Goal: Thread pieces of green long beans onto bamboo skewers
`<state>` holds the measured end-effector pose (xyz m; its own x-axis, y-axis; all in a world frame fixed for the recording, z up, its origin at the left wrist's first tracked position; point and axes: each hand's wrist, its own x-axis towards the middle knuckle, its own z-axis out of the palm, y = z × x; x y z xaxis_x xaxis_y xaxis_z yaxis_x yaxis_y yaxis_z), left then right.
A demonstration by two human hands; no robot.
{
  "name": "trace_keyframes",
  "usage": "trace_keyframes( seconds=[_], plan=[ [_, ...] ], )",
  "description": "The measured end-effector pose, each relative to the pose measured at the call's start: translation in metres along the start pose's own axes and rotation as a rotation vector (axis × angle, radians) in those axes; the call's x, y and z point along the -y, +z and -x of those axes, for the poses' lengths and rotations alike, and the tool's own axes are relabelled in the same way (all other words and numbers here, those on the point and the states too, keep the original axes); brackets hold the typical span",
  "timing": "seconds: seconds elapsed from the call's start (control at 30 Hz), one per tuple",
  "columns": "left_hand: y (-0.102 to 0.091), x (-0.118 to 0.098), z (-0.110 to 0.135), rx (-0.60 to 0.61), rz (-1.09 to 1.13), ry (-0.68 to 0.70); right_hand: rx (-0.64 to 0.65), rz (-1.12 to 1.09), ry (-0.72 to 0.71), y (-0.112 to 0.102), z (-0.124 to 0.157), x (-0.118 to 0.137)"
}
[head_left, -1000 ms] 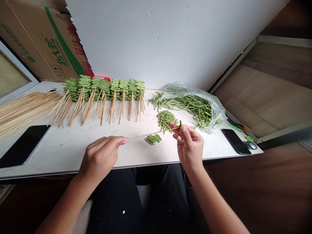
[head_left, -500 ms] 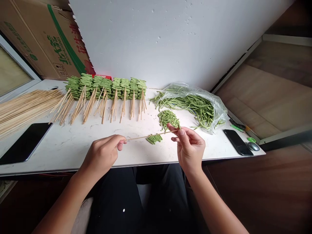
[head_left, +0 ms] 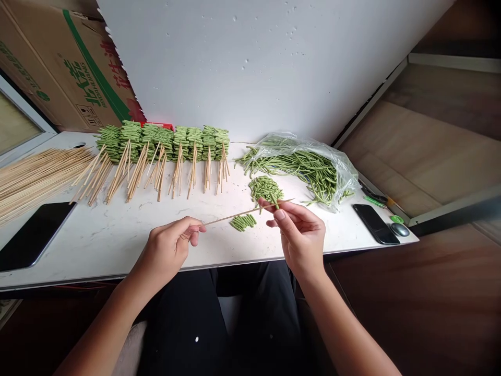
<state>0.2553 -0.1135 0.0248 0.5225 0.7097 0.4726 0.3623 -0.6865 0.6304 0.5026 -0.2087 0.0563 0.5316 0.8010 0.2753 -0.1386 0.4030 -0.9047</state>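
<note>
My left hand (head_left: 172, 243) is closed on one end of a thin wooden skewer (head_left: 230, 215). At the other end, my right hand (head_left: 301, 235) pinches a short piece of green bean (head_left: 274, 201), and the skewer runs through it with its tip sticking out to the right. Beneath the skewer lies a small row of cut bean pieces (head_left: 243, 222) on the white table. Just behind my right hand is a heap of cut bean pieces (head_left: 266, 187).
Stacked bean skewers (head_left: 164, 143) line the back left, handles pointing forward. Loose skewers (head_left: 39, 175) and a black phone (head_left: 35, 232) lie at left. Long beans (head_left: 313, 167) spill from a plastic bag (head_left: 346, 175). Another phone (head_left: 376, 223) lies at right. A cardboard box (head_left: 66, 68) stands behind.
The bean piece has slid along the skewer, whose tip now shows beyond it on the right. My left hand keeps its hold. The camera view has shifted slightly.
</note>
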Motion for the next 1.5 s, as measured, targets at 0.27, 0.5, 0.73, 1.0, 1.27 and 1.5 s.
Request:
trace_keyframes(
  seconds=[0.27,0.5,0.73,1.0,1.27,1.5],
  plan=[
    [0.001,-0.005,-0.001,-0.066,-0.032,-0.011,0.013,-0.051,0.082,-0.006,-0.005,-0.004],
    [0.007,-0.002,0.000,-0.070,-0.048,0.022,0.039,-0.047,0.128,-0.004,-0.004,-0.010],
    [0.010,-0.002,0.003,-0.062,-0.010,0.000,0.090,-0.042,0.187,0.005,0.002,-0.020],
    [0.016,-0.003,0.004,-0.042,0.044,-0.017,0.125,-0.027,0.240,0.010,0.007,-0.028],
    [0.019,-0.008,0.004,-0.018,0.076,-0.024,0.184,0.046,0.271,0.009,0.010,-0.038],
    [0.021,-0.005,0.004,0.014,0.063,-0.042,0.247,0.026,0.231,0.007,0.003,-0.043]
  ],
)
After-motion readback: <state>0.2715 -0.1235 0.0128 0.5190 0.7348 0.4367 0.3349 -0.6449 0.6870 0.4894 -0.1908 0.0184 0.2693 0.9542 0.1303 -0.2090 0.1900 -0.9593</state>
